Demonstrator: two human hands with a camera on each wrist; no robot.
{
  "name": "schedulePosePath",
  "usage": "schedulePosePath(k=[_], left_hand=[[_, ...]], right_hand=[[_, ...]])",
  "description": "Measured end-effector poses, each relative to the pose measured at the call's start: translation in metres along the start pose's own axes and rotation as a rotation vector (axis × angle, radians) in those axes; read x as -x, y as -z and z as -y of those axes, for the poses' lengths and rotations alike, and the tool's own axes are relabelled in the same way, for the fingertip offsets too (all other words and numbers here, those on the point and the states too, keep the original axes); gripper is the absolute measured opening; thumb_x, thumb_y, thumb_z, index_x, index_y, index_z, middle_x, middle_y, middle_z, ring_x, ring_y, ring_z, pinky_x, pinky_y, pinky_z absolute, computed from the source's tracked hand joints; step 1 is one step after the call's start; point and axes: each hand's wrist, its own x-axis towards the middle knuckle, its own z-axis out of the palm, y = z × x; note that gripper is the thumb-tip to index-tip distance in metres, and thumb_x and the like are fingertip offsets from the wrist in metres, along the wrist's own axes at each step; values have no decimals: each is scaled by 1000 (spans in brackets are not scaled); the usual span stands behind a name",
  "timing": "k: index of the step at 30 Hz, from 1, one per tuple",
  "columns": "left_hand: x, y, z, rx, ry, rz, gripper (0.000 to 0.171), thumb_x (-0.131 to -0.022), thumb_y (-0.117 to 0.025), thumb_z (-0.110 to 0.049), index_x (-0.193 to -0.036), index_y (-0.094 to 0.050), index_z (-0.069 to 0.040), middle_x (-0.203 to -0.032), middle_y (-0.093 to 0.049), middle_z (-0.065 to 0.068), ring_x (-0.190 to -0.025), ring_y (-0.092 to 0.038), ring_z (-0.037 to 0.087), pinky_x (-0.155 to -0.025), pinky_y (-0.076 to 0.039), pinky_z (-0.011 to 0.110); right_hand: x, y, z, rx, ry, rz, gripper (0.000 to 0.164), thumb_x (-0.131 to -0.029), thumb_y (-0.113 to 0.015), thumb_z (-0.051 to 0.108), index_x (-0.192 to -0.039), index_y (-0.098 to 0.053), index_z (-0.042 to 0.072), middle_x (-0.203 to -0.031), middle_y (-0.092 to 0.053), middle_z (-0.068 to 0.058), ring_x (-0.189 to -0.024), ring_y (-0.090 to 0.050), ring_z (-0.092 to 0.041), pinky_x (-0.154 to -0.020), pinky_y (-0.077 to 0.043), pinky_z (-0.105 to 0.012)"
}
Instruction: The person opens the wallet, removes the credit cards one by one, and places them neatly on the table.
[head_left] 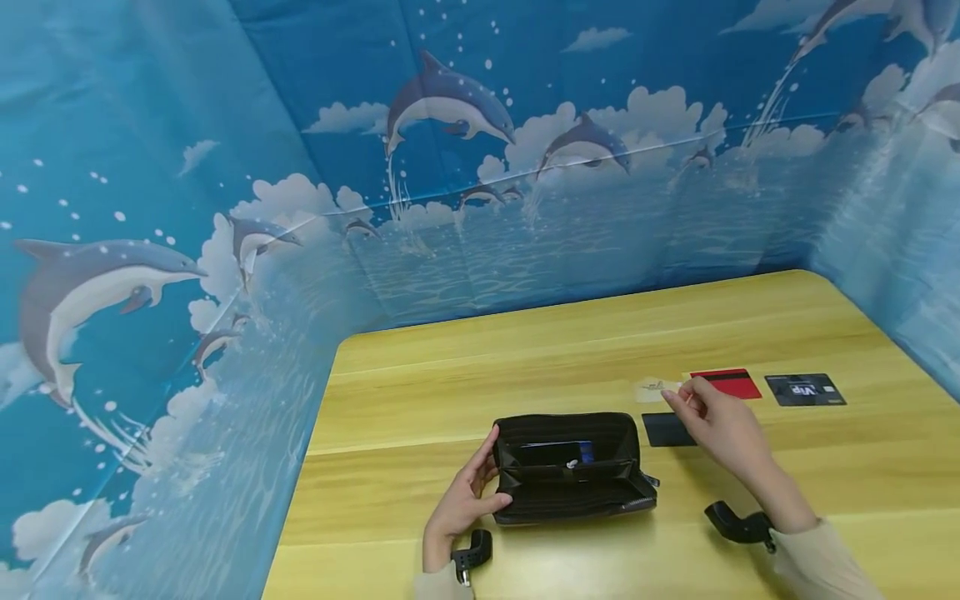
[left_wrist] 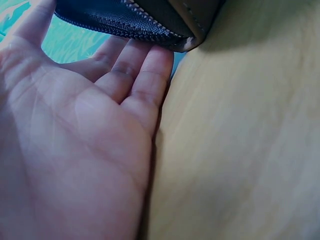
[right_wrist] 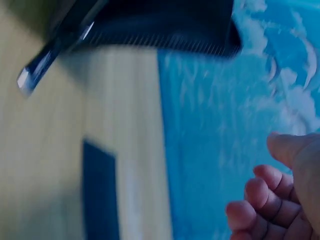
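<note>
A black zip-around wallet [head_left: 566,421] lies unzipped and spread wide, with a dark item and a blue-edged card [head_left: 587,452] inside it. My left hand [head_left: 463,500] holds the wallet by its left end, thumb at the near corner and fingers along the far one. In the left wrist view those fingers reach against the zipper edge [left_wrist: 145,34]. My right hand [head_left: 723,421] is over the cards, its fingertips overlapping a pale card [head_left: 648,389]. Seen from the right wrist, its fingers [right_wrist: 257,192] are loosely bent, thumb apart, with nothing between them.
Right of the wallet, a dark card [head_left: 663,430] lies nearest, with a red card [head_left: 738,383] and a black VIP card [head_left: 806,390] farther right. The wallet's zipper pull [head_left: 651,481] sticks out at its right end. Dolphin-print curtains [head_left: 480,242] surround the wooden table [head_left: 420,392].
</note>
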Motion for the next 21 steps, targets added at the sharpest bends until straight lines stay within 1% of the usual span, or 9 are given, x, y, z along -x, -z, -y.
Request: schedulePosePath(k=[4,6,8,11,13,16,19,21], left_hand=[[-1,-2,-3,-6,-17,2,85,-86,-61,11,-152,-9,-2,-156,-8,18,-129,-36,27,-106,-30,35],[-1,-2,-3,-2,-11,-11,85,-86,-62,10,-152,-10,-4,-156,-8,16,-129,-35,27,-106,-30,34],[-1,-1,-3,0,-2,-17,86,-86,-62,11,-152,-10,-5,-156,-8,15,-130,-35,27,-107,-30,34],[-2,-1,-2,-6,8,-15,87,-85,-62,12,-152,-10,-6,-157,-7,14,-131,-34,27,-107,-29,36],[-2,0,-1,-11,1,-5,86,-86,-61,12,-152,-9,-5,-157,-7,15,-131,-33,28,-108,-29,37],[-2,0,0,-13,-2,1,86,-86,-61,12,-152,-9,-4,-156,-6,16,-131,-33,29,-108,-29,37],[-2,0,0,-4,8,0,86,-86,-61,12,-152,-9,-6,-157,-7,14,-131,-33,29,-108,-29,36],[-2,0,0,2,22,-4,87,-86,-61,12,-153,-9,-8,-157,-8,12,-131,-33,28,-108,-28,35]], right_hand=[[-4,-3,27,-78,108,8,14,-88,-70,22,-82,-58,16,-61,-47,10,-51,-42,-8,-43,-35,-23],[-7,-8,41,-134,177,33,13,-86,-71,17,-82,-59,17,-64,-48,12,-54,-44,-6,-46,-38,-22],[-10,-14,53,-188,243,75,13,-86,-72,13,-82,-60,19,-66,-50,14,-56,-45,-4,-48,-41,-22],[-14,-22,67,-265,300,155,13,-86,-71,13,-82,-62,22,-68,-53,17,-57,-47,-3,-51,-44,-22],[-16,-28,74,-314,304,220,13,-89,-69,16,-81,-63,24,-66,-53,17,-56,-48,-2,-51,-44,-22],[-16,-36,80,-376,302,345,14,-92,-64,23,-79,-63,28,-62,-53,14,-51,-47,-2,-48,-43,-22],[-16,-43,83,-396,327,462,18,-95,-59,29,-78,-65,28,-57,-50,12,-47,-42,-1,-45,-40,-22],[-15,-46,84,-380,349,516,19,-95,-58,31,-79,-67,27,-57,-52,12,-46,-40,-1,-45,-39,-21]])
